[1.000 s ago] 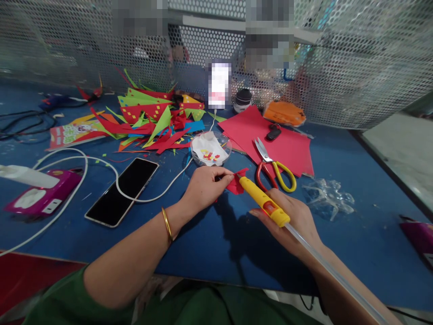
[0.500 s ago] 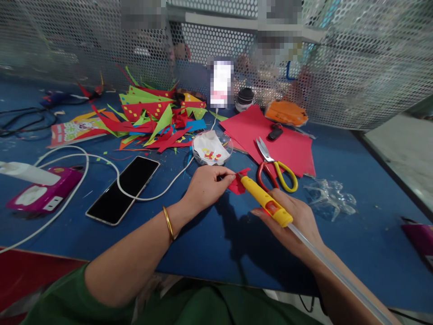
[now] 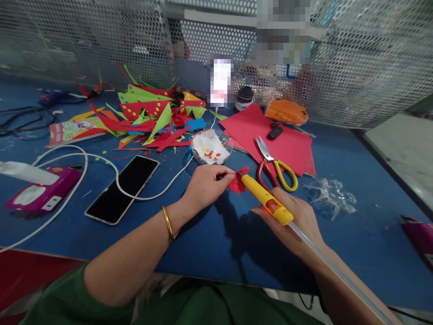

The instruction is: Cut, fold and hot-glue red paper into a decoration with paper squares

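Where writing shows: on the printed packet (image 3: pixel 79 128) at far left, in large light characters too blurred to read; small marks on the purple power block (image 3: pixel 50 189) at left are also illegible.
Tabletop: a blue tabletop (image 3: pixel 199 246), scuffed and dotted with paper scraps.
Room: a perforated metal screen (image 3: pixel 365 67) stands along the far side, with blurred shapes behind it.
Yellow glue gun (image 3: pixel 262 194): right of centre, above the near half of the tabletop; its long axis slants from near right to far left, nozzle toward the red paper piece (image 3: pixel 237 183). Whether they touch is unclear.
Glue stick (image 3: pixel 321 248): clear, running from the gun's rear toward the near right.
Left hand (image 3: pixel 207 187): nearly closed, thumb and forefinger pinching the red paper piece.
Right hand (image 3: pixel 292 221): curled around the yellow glue gun from the right, gripping it.
Scissors (image 3: pixel 269 159): blades apart, lying partly on red sheets (image 3: pixel 294 151), just beyond the right hand.
Clear dish (image 3: pixel 231 152): beyond the left hand, holding white paper and small red and yellow bits.
Cut paper pile (image 3: pixel 149 113): far left of the dish, green, red, blue and orange.
Dark phone (image 3: pixel 126 189): flat at left, a white cable (image 3: pixel 147 199) across it.
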Available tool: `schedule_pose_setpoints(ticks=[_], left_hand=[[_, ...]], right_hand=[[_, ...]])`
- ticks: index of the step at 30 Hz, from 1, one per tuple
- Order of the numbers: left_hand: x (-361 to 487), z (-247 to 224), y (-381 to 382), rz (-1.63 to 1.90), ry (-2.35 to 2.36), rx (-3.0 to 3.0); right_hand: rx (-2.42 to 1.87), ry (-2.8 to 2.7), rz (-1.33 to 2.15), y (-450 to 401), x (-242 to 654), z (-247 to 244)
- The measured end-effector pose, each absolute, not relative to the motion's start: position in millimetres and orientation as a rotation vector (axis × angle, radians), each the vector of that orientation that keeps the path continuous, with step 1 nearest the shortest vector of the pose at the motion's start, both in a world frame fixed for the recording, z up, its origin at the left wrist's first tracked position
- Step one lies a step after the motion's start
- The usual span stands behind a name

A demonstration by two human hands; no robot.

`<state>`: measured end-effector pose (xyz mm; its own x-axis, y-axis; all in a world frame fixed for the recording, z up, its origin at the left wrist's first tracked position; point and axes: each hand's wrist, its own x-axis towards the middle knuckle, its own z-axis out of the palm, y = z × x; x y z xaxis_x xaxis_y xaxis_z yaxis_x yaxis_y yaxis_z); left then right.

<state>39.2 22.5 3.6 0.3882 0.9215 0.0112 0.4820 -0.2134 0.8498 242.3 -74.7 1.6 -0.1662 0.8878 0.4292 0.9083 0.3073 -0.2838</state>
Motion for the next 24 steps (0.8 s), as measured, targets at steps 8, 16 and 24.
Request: schedule_pose_setpoints(ticks=[8,16,24], left_hand=[[39.7,2.3,23.7,0.699,1.211,1.842],[38.8,1.4,23.6,0.693,1.220,1.839],[38.3,1.2,24.5,0.704,1.199,1.873]], right_hand=[[-1.585,-2.054,-0.094,-74.7,242.3,1.4],[-1.596,-2.043,-0.091,-75.9,242.3,3.4],[-1.618,-2.031,-0.095,-75.1,242.4,4.0]])
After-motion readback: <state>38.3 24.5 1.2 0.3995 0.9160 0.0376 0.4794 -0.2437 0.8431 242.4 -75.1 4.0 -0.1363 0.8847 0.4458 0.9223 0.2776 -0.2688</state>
